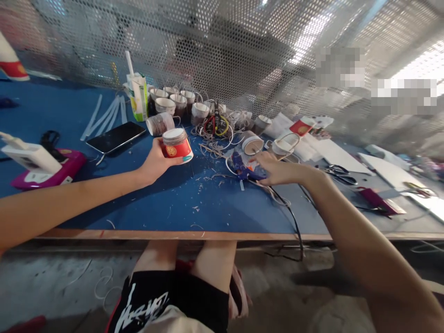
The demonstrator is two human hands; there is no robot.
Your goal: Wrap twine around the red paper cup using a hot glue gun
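My left hand [157, 162] is closed around a red-and-white paper cup [178, 147]. The cup is tilted, its narrow end up, with a greyish-brown band wrapped around that end. To the right, my right hand [274, 169] reaches over a blue glue gun [243, 170] lying on the table. Its fingers are apart on either side of the gun's handle, near the orange trigger; whether they touch it is hard to tell. Behind the gun, a wrapped cup [251, 143] lies on its side, its round end facing me.
Several wrapped cups [165, 105] stand at the back by the perforated metal screen [208, 51]. Tangled cord and pliers [217, 125] lie mid-table. At left are a phone [116, 137], glue sticks [106, 115], a drink carton [138, 97] and a magenta power strip [71, 166]; scissors [342, 175] lie right.
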